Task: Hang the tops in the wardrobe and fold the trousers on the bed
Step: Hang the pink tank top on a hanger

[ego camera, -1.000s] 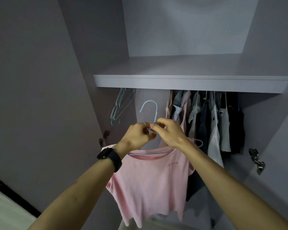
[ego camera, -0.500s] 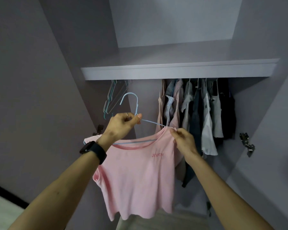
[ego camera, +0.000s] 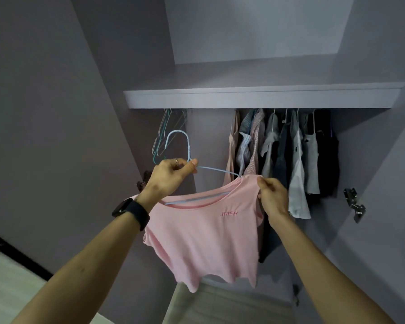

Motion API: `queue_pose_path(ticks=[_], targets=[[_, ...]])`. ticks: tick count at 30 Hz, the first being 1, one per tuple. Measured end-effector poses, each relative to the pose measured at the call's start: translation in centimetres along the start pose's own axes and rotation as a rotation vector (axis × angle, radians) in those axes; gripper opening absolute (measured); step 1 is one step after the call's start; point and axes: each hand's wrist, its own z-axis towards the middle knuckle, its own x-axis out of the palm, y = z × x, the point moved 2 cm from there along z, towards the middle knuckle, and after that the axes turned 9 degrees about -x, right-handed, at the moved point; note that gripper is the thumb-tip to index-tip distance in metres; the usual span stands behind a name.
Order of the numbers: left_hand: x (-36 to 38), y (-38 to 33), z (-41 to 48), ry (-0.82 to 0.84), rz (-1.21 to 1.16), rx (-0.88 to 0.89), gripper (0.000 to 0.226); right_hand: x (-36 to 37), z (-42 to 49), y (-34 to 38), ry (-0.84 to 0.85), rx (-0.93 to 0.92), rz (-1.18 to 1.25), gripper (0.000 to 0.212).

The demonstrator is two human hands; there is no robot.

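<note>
A pink top point(ego camera: 206, 237) hangs on a light blue wire hanger point(ego camera: 185, 146) in front of the open wardrobe. My left hand point(ego camera: 171, 176) pinches the hanger at the base of its hook, which points up, below the shelf. My right hand point(ego camera: 272, 197) grips the top's right shoulder where it sits on the hanger's arm. The rail itself is hidden behind the shelf point(ego camera: 262, 99).
Several empty hangers point(ego camera: 166, 134) hang at the left of the wardrobe. A row of hung clothes point(ego camera: 288, 155) fills the right side, with a gap between the two. A door hinge point(ego camera: 354, 204) sticks out at the right. Something light lies on the wardrobe floor point(ego camera: 220, 305).
My hands have moved apart: the right one left the hook and slid down to the top's right shoulder. The left one stays at the base of the hook.
</note>
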Motion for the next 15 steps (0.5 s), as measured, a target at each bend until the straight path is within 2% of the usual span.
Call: queue_pose_path(ticks=[4,6,8,9,12,15], targets=[[0.4,0.1,0.1,0.006,0.018,0.001,0.031,-0.2,0.2,-0.6,0.000,0.005,-0.090,0.011],[0.7,0.2,0.2,0.012,0.026,-0.008,0.031,-0.4,-0.2,-0.6,-0.019,-0.061,-0.154,0.014],[0.6,0.3,0.4,0.018,0.042,-0.011,0.032,-0.7,-0.6,-0.1,0.024,-0.228,-0.212,0.028],[0.5,0.2,0.5,0.018,0.047,-0.009,0.032,-0.6,-0.8,0.2,0.097,-0.343,-0.270,0.032],[0.2,0.0,0.8,0.022,0.059,0.000,0.033,0.0,-1.0,0.9,0.362,-0.682,-0.578,0.028],[0.1,0.1,0.9,0.021,0.071,-0.003,0.035,0.0,-1.1,1.7,0.476,-0.802,-0.648,0.023]])
